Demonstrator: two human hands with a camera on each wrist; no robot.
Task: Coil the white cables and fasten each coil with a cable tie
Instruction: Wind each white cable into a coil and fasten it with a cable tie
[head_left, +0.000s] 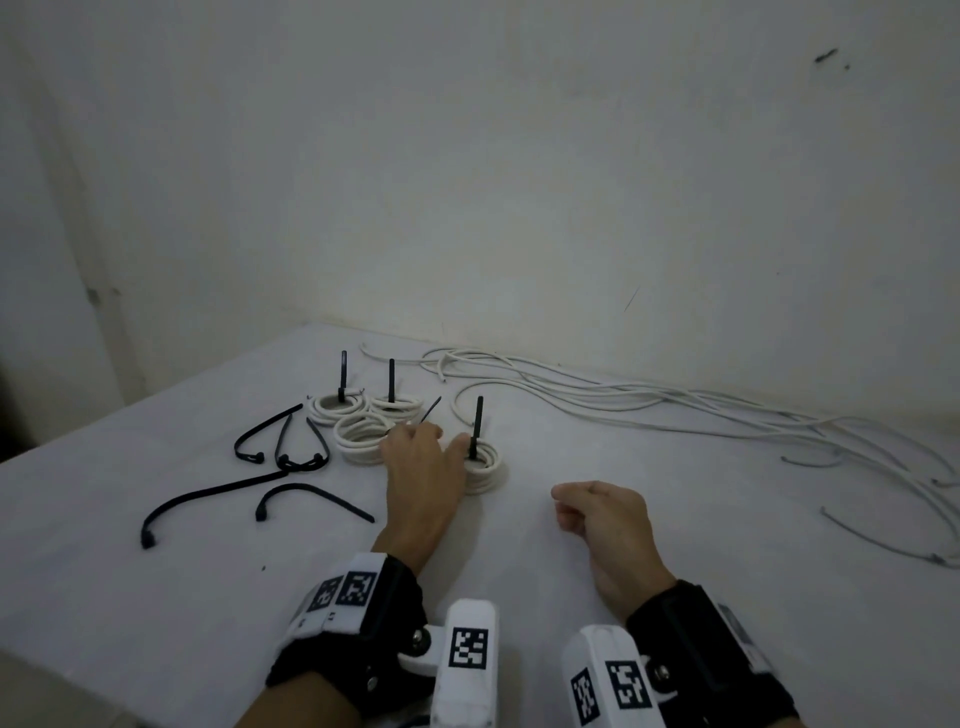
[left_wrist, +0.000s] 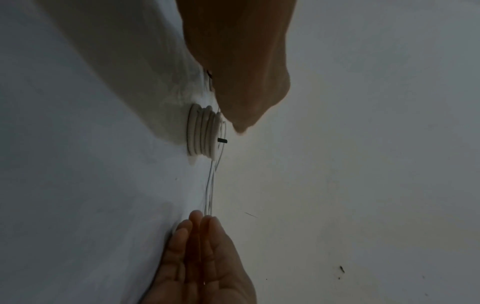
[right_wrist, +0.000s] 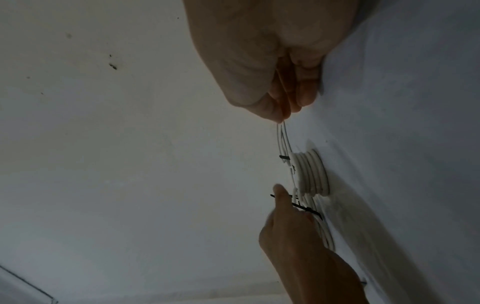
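The nearest white cable coil (head_left: 485, 470) (left_wrist: 203, 133) (right_wrist: 311, 174) lies on the table with a black cable tie (head_left: 477, 426) standing upright from it. My left hand (head_left: 423, 457) (left_wrist: 246, 82) (right_wrist: 291, 226) lies spread beside it, thumb touching the coil's left side, fingers reaching towards another tied coil (head_left: 361, 439). Two more tied coils (head_left: 335, 408) (head_left: 397, 408) sit behind. My right hand (head_left: 597, 512) (left_wrist: 205, 257) (right_wrist: 272, 72) rests on the table to the right of the coil, loosely curled and holding nothing.
Several loose white cables (head_left: 649, 400) trail along the wall to the right edge. Several loose black cable ties (head_left: 280, 441) (head_left: 208, 493) (head_left: 311, 496) lie left of the coils. The white table (head_left: 519, 571) ends at the wall behind and drops off at the left.
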